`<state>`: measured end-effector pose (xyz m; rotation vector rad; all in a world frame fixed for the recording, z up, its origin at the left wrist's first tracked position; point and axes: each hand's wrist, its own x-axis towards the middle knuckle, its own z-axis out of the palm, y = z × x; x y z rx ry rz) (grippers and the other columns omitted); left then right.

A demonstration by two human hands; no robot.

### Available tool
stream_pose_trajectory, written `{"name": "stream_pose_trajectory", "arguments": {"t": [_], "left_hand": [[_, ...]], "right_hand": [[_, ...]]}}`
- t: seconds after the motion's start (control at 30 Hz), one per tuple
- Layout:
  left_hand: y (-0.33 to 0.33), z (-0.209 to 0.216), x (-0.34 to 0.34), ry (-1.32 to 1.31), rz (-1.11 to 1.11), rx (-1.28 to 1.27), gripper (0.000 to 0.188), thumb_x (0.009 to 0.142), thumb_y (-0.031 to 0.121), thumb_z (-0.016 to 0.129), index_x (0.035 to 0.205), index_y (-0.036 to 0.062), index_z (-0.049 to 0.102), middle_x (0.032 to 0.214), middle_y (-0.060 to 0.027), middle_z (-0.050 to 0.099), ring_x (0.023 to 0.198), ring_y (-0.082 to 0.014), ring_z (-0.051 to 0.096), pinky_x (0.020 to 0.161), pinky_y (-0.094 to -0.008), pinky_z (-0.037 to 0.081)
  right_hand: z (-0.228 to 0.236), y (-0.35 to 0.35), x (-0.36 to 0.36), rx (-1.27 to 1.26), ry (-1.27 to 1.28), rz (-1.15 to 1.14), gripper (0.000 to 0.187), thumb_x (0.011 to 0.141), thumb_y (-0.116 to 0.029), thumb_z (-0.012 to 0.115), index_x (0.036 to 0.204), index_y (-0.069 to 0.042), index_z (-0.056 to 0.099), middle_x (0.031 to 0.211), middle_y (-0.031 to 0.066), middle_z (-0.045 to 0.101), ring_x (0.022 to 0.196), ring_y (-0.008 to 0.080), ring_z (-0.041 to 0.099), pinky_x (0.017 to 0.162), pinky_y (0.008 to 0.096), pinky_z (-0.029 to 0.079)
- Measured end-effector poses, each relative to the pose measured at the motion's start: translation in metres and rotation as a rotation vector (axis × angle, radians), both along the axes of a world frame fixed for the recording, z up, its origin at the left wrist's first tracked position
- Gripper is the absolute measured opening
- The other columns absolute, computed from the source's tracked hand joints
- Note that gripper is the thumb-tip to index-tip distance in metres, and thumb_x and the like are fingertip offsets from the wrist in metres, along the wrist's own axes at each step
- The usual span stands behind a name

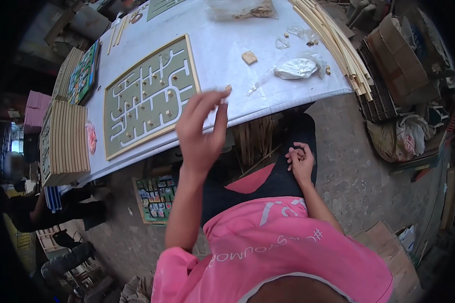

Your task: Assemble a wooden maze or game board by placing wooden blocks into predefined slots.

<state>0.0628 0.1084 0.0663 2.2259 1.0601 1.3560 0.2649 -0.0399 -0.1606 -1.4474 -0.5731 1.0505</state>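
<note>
Thumb and index of the left hand [201,130] bend nearly together at a small wooden block [228,87] by the near edge of the table [220,55]; I cannot tell whether they pinch it. The right hand [301,162] lies half-open at the thigh [309,132]. A framed green board's [154,103] near right corner is hidden. Pale lettering marks the pink shirt [288,237].

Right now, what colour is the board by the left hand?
The board is green with white lines, clearest in head view.

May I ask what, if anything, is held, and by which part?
The left hand seems to pinch a small wooden block; the gripped part is unclear.
</note>
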Motion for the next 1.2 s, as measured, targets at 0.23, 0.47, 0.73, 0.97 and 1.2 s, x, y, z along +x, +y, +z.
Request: {"name": "stream_pose_trajectory", "arguments": {"t": [0.23,0.47,0.73,0.97,1.2], "left_hand": [[0.163,-0.02,0.064,0.699,-0.047,-0.283,0.031,0.081,0.007,0.067,0.112,0.012,0.067,0.099,-0.014,0.067,0.086,-0.0268,0.066,0.077,-0.0351,0.052],[0.173,-0.021,0.067,0.803,-0.112,-0.327,0.028,0.081,0.017,0.069,0.109,0.0088,0.068,0.089,-0.015,0.07,0.079,-0.0272,0.067,0.073,-0.0352,0.053],[0.044,-0.007,0.023,0.352,0.293,-0.268,0.023,0.077,0.018,0.075,0.084,-0.0007,0.063,0.077,-0.0132,0.065,0.064,-0.0232,0.059,0.061,-0.034,0.049],[0.036,-0.061,0.021,0.203,0.462,-0.17,0.035,0.075,0.004,0.074,0.105,-0.0024,0.058,0.079,-0.0157,0.065,0.072,-0.0302,0.064,0.067,-0.0372,0.05],[-0.006,-0.025,0.032,-0.066,0.154,-0.301,0.049,0.079,-0.001,0.07,0.125,0.0016,0.051,0.082,-0.0109,0.07,0.078,-0.014,0.066,0.072,-0.0275,0.05]], "right_hand": [[-0.002,-0.008,0.01,0.092,0.219,-0.047,0.023,0.094,-0.009,0.055,0.114,0.001,0.048,0.078,0.0104,0.063,0.058,0.0106,0.056,0.045,0.0252,0.051],[-0.002,-0.018,0.025,0.129,0.293,-0.084,0.022,0.095,-0.008,0.053,0.115,0.001,0.048,0.08,0.0124,0.063,0.061,0.0128,0.057,0.049,0.0274,0.054],[-0.001,-0.015,0.023,0.124,0.29,-0.014,0.018,0.095,-0.007,0.053,0.112,0.0,0.05,0.078,0.0103,0.063,0.06,0.0107,0.056,0.048,0.025,0.052],[0.038,0.01,-0.005,0.23,0.168,0.257,0.015,0.094,-0.005,0.055,0.108,0.0,0.052,0.078,0.0073,0.064,0.063,0.0074,0.056,0.059,0.0203,0.047],[0.153,0.071,-0.007,0.509,0.219,0.323,0.029,0.09,0.0,0.06,0.117,0.001,0.049,0.096,0.0142,0.066,0.085,0.0146,0.064,0.073,0.0262,0.054]]}}
